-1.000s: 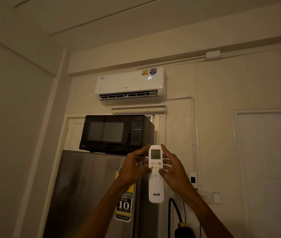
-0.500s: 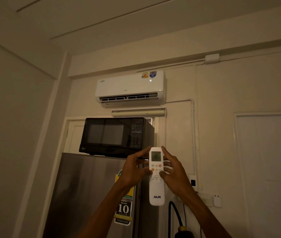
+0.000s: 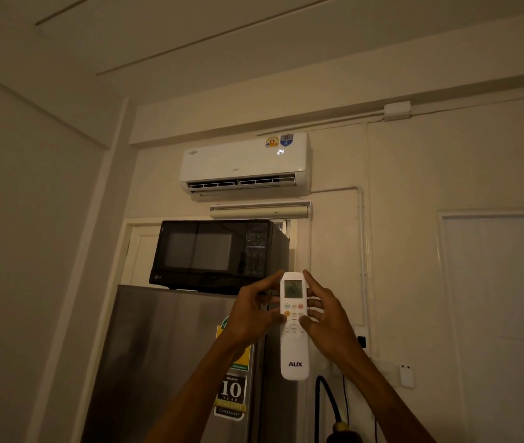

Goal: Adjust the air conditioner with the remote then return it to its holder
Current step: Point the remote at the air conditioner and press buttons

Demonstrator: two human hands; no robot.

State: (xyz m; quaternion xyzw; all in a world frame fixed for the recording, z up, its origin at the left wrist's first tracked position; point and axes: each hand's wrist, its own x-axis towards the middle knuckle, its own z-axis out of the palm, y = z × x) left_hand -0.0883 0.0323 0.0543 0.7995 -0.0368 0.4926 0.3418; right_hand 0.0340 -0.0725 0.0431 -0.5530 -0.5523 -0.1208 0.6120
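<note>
A white AUX remote (image 3: 294, 350) stands upright in front of me, screen lit, aimed up at the wall. My left hand (image 3: 252, 314) grips its left edge and my right hand (image 3: 324, 314) grips its right edge, the right thumb resting on the round button pad. The white air conditioner (image 3: 244, 164) hangs high on the wall above, its vent flap open and its display reading 24. A small white wall fitting (image 3: 406, 375) sits low at the right; I cannot tell whether it is the remote's holder.
A black microwave (image 3: 216, 254) sits on top of a steel fridge (image 3: 164, 362) just behind my hands. A tube lamp (image 3: 259, 212) is mounted under the air conditioner. A black hose (image 3: 328, 401) and a wall switch plate (image 3: 361, 338) are at lower right.
The air conditioner's display went from 24 to a partial digit and now reads 24 again. My hands and the remote stayed almost still; the view tilted slightly.
</note>
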